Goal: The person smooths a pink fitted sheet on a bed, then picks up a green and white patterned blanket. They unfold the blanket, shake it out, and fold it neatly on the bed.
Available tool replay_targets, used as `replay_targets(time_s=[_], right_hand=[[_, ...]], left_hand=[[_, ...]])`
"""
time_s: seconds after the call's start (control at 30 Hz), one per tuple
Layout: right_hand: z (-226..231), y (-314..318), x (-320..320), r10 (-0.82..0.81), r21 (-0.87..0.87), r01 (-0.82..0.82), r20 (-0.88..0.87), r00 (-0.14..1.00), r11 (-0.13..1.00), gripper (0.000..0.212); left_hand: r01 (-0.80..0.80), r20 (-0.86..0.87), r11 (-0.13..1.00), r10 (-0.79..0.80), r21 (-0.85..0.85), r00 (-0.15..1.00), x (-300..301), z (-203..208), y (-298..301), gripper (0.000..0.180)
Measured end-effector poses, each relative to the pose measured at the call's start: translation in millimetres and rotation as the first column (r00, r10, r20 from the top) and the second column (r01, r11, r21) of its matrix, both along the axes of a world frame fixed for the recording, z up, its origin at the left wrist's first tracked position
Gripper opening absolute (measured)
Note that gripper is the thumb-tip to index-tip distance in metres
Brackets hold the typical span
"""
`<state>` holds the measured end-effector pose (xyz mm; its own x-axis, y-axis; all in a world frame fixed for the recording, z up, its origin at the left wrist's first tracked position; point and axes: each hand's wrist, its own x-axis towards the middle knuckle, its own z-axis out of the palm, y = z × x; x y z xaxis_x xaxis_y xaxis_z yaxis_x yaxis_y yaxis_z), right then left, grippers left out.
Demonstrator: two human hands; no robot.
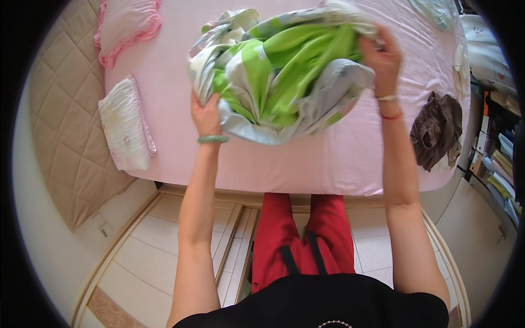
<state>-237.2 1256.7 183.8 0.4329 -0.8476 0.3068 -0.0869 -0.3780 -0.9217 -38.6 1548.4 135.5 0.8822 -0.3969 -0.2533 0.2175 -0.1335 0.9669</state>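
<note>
I have the bunched green, white and grey cloth point(284, 82) over the pink-sheeted bed point(328, 172); from my feed I can't tell whether any of it rests there. The left hand point(206, 115) has its grip closed on the cloth's left edge, and the right hand point(384, 63), slightly blurred, grips its upper right edge. Leftward on the bed lie a folded white cover point(126, 126) and a frilled pink pillow point(128, 24); rightward, a crumpled dark brown garment point(436, 131).
</note>
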Motion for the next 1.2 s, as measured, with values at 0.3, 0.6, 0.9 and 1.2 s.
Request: replay_targets(time_s=[0.3,0.6,0.9,1.2], right_hand=[[8,42,-94,-0.144,-0.241,-0.108,-0.824,0.548,0.965,0.067],[12,139,-5,0.855,0.792,-0.588,0.184,0.485,0.163,0.028],[-59,136,119,0.684,0.549,-0.52,-0.136,0.716,0.654,0.027],[-102,227,48,0.945,0.713,-0.687,-0.302,-0.122,0.139,0.034]], left_hand=[[0.588,-0.408,0.365,-0.463,0.721,0.787,-41,-62,198,0.056],[0.431,-0.171,0.884,-0.403,0.179,0.899,-54,-40,98,0.067],[0.226,-0.507,0.897,-0.406,-0.38,0.761,14,5,53,0.077],[-0.203,0.667,0.695,-0.5,0.69,0.553,63,-110,38,0.041]])
